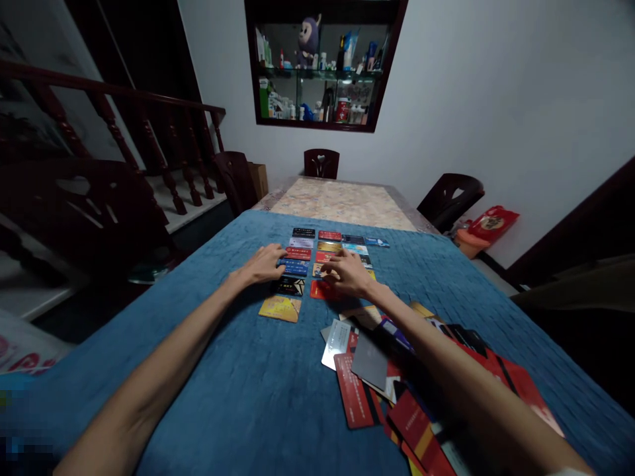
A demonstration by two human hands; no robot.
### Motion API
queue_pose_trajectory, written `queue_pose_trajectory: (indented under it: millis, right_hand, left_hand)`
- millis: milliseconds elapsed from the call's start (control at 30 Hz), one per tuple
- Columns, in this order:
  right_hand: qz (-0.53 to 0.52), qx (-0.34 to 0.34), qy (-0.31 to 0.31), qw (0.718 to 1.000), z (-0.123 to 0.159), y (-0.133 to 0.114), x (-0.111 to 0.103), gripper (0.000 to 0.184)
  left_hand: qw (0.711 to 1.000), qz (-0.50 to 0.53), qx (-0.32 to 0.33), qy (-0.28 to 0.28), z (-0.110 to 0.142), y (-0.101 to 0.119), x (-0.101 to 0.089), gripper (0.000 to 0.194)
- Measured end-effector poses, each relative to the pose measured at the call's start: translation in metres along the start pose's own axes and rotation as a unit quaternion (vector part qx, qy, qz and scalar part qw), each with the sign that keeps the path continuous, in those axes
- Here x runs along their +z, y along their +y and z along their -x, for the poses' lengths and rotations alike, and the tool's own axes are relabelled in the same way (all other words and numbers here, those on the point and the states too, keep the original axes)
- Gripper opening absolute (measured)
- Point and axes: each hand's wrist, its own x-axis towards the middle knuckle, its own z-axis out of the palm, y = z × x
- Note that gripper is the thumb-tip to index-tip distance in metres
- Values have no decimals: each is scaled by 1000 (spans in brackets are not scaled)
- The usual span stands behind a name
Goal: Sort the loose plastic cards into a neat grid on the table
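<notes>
Several plastic cards lie in neat columns on a blue cloth over the table. My left hand rests flat on the left column, fingers stretched over a blue card. My right hand lies over the middle column, fingers bent down onto a red card; what the fingertips pinch, if anything, is hidden. A yellow card sits at the near end of the left column. A loose heap of cards lies under my right forearm.
Beyond the blue cloth the table carries a patterned cover. Dark chairs stand at the far end, at the right and at the left. A wooden stair railing runs along the left. A wall cabinet holds bottles.
</notes>
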Motion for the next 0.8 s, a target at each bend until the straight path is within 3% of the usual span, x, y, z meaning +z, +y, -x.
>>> queue_pose_trajectory:
  millis: [333, 533, 800]
  right_hand:
    - [-42, -14, 60, 997, 65, 28, 8, 22]
    - [-121, -45, 98, 987, 97, 35, 12, 20]
    - [-222, -95, 71, 968, 129, 26, 7, 27]
  left_hand:
    - [998, 1, 57, 24, 5, 43, -7, 39]
    - [995, 14, 97, 12, 16, 78, -10, 28]
    - [986, 39, 165, -9, 41, 136, 0, 22]
